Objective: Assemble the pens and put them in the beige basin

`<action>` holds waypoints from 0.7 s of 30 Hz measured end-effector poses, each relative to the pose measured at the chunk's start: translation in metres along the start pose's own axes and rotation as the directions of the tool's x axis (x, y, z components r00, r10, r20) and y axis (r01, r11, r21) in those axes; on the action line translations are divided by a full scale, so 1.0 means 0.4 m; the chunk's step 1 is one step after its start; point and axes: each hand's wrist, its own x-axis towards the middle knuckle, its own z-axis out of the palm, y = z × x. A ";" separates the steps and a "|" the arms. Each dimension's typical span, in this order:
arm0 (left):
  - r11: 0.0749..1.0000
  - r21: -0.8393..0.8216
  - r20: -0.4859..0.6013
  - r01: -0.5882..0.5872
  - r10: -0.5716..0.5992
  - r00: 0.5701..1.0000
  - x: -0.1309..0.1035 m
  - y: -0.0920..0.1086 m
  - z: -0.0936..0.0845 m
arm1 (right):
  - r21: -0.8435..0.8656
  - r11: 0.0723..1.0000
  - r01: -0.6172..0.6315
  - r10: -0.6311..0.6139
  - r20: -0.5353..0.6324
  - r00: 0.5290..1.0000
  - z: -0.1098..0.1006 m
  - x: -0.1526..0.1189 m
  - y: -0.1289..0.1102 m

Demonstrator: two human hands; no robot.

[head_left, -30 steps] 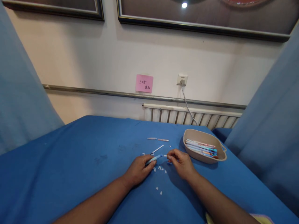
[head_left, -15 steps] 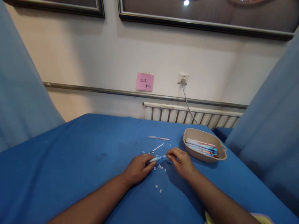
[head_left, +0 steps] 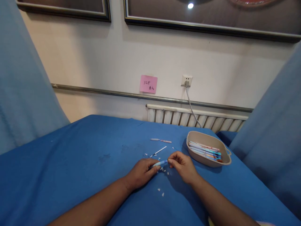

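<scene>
A light-blue pen barrel (head_left: 161, 163) lies slantwise between my two hands, just above the cloth. My left hand (head_left: 142, 172) is closed around its left part, thumb along the near side. The fingertips of my right hand (head_left: 182, 164) pinch at the barrel's right end; what exactly sits between them is too small to make out. Beyond the hands lies a thin white refill with a dark tip (head_left: 161, 151). Small white pieces (head_left: 163, 194) are scattered on the cloth around and in front of the pen.
A beige basket (head_left: 204, 137) holding several pens (head_left: 203, 149) stands to the right. Two pen parts (head_left: 154, 139) lie end to end farther back. Blue cloth (head_left: 82, 157) covers the table. Behind are a radiator (head_left: 174, 116), a plugged-in cable (head_left: 191, 108) and blue curtains (head_left: 30, 78).
My right fingertips have closed in on the barrel's end; the whitish bit seen there earlier no longer shows. The whole view has shifted slightly.
</scene>
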 end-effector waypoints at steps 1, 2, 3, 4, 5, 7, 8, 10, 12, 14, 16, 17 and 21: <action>1.000 -0.023 0.011 0.009 -0.009 1.000 0.000 0.003 0.000 | 0.074 0.996 -0.043 0.043 -0.006 0.999 0.003 0.001 0.000; 0.999 -0.044 0.019 0.020 -0.019 1.000 -0.001 0.006 0.001 | 0.131 0.989 -0.071 0.072 -0.008 0.997 0.005 0.002 -0.002; 0.997 -0.066 0.027 0.031 -0.029 0.999 -0.001 0.008 0.002 | 0.167 0.982 -0.089 0.091 -0.007 0.996 0.007 0.003 -0.004; 0.995 -0.086 0.034 0.042 -0.040 0.999 -0.001 0.010 0.003 | 0.186 0.977 -0.101 0.104 -0.007 0.995 0.008 0.003 -0.008; 0.993 -0.104 0.040 0.053 -0.049 0.998 -0.001 0.011 0.005 | 0.195 0.975 -0.108 0.112 -0.009 0.994 0.010 0.003 -0.011; 0.989 -0.133 0.043 0.070 -0.065 0.997 0.000 0.009 0.008 | 0.203 0.973 -0.111 0.115 -0.009 0.993 0.011 0.003 -0.018; 0.986 -0.145 0.040 0.077 -0.072 0.997 0.001 0.008 0.008 | 0.209 0.972 -0.105 0.108 -0.003 0.994 0.010 0.004 -0.019; 0.982 -0.167 0.026 0.086 -0.083 0.996 0.004 0.004 0.009 | 0.222 0.972 -0.079 0.078 0.016 0.997 0.002 0.008 -0.014; 0.976 -0.194 0.008 0.098 -0.098 0.995 0.007 -0.001 0.009 | 0.182 0.982 -0.058 0.057 0.011 0.998 -0.013 0.015 0.003; 0.968 -0.225 -0.007 0.116 -0.121 0.993 0.010 -0.005 0.009 | 0.025 0.998 -0.060 0.061 -0.015 0.998 -0.031 0.021 0.026; 0.959 -0.249 -0.024 0.137 -0.148 0.989 0.013 -0.010 0.010 | -0.249 0.968 -0.043 0.048 0.011 0.999 -0.047 0.023 0.048; 0.955 -0.257 -0.032 0.149 -0.162 0.986 0.015 -0.013 0.010 | -0.383 0.924 -0.006 0.030 0.055 0.998 -0.053 0.021 0.056; 0.946 -0.265 -0.057 0.186 -0.208 0.977 0.020 -0.027 0.014 | -0.656 0.731 0.189 -0.019 0.257 0.966 -0.051 0.002 0.063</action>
